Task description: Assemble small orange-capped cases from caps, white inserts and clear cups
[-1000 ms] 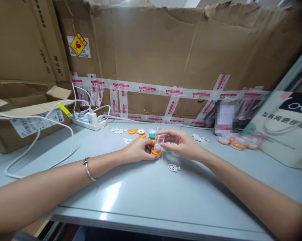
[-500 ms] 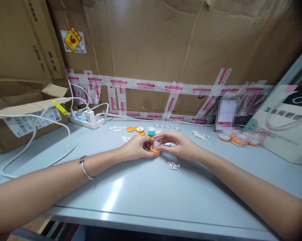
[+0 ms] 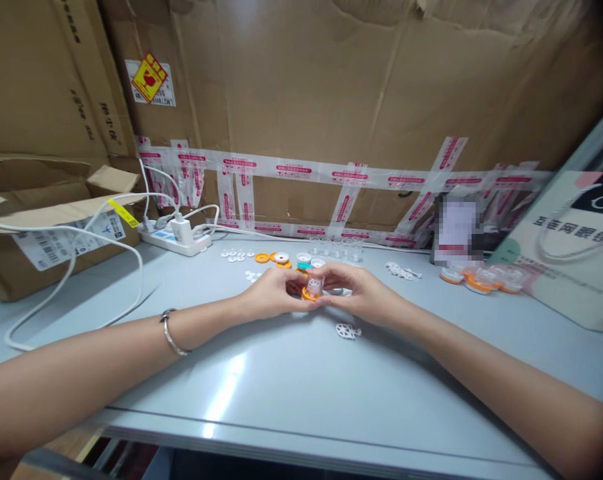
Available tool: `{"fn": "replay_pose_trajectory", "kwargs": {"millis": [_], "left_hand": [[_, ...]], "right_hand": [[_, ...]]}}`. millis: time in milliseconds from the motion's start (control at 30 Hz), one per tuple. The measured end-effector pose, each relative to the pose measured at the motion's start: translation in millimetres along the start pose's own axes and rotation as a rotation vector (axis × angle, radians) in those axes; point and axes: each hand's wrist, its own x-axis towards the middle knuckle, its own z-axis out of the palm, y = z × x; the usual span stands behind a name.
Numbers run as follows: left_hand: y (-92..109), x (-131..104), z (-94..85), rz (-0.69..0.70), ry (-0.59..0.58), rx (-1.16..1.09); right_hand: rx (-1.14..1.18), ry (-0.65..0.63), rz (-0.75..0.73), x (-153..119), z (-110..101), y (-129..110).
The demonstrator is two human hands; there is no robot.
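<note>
Both my hands meet over the middle of the table, around a small clear plastic cup with an orange ring base (image 3: 312,289). A white lattice piece shows inside the cup. My left hand (image 3: 274,293) has its fingers closed on the left side. From the right, my right hand (image 3: 361,288) grips it, fingers at the top and thumb low by the orange ring. Some fingertips are hidden behind the cup. Just nearer to me lies a loose white lattice piece (image 3: 348,331). Behind the hands sits a teal disc (image 3: 304,265), partly covered.
Orange rings (image 3: 262,258), small white discs (image 3: 237,255) and clear cups (image 3: 335,249) stand farther back. To the right lie white lattice pieces (image 3: 402,271) and several orange-based cups (image 3: 479,280). A power strip (image 3: 176,243) with white cables and an open cardboard box (image 3: 46,247) are left.
My right thumb has moved down from the cup's side to the orange ring. The cup remains between both hands, and the whole view has shifted slightly.
</note>
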Motion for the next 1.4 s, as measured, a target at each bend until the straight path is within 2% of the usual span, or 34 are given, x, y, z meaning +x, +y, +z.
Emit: {"fn": "replay_pose_trajectory", "kwargs": {"millis": [133,233,333,500,567,833,1067,1200,1367,1400], "left_hand": [[11,-2,1.8,0.022,0.152,-0.177],[20,-5,4.0,0.024,0.207,-0.319],[24,-7,5.3,0.028,0.231,-0.403],[23,-6,5.2,0.096,0.182,-0.511],[23,-6,5.4,0.116,0.172,-0.511],[30,-12,10.5,0.074,0.266,-0.338],[27,-13,18.8,0.092,0.363,-0.31],[26,-11,18.8,0.066,0.364,-0.357],[28,-10,17.5,0.03,0.292,-0.437],[29,-10,18.1,0.025,0.3,-0.442]], "right_hand": [[0.151,0.178,0.05,0,-3,-13],[0.188,0.263,0.056,0,-6,-24],[0.244,0.314,0.046,1,-6,-31],[0.292,0.348,0.045,3,-3,-35],[0.306,0.364,0.03,4,-1,-35],[0.235,0.407,-0.002,2,7,-33],[0.171,0.532,-0.023,2,21,-30],[0.204,0.545,0.024,3,21,-31],[0.431,0.376,0.036,5,19,-29],[0.443,0.377,0.034,5,20,-28]]}}
